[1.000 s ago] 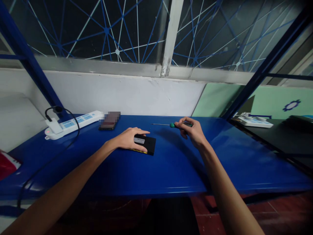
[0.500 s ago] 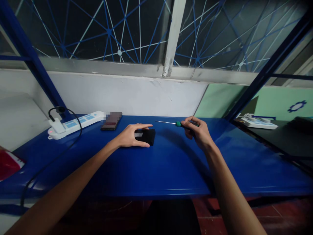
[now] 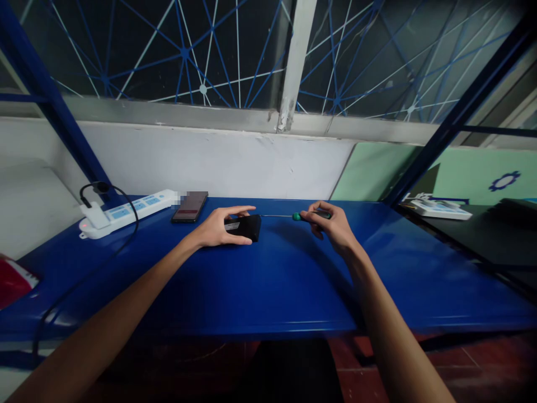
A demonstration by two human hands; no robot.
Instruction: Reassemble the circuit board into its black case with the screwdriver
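Observation:
My left hand [image 3: 218,226] grips a small flat black device [image 3: 245,226] with a pale label, lifted a little off the blue table [image 3: 272,280] and tilted. My right hand [image 3: 329,224] is closed round the handle of a thin screwdriver [image 3: 296,216] with a green collar. Its metal shaft points left, and the tip reaches the device's right end.
A white power strip [image 3: 126,210] with a plugged-in adapter and black cable lies at the back left. A dark phone [image 3: 189,206] lies beside it. A red object [image 3: 12,280] sits at the far left edge. Another bench with a white item [image 3: 438,208] stands to the right.
My left hand has raised the black device off the table and tipped it. The screwdriver's tip has moved left up to the device.

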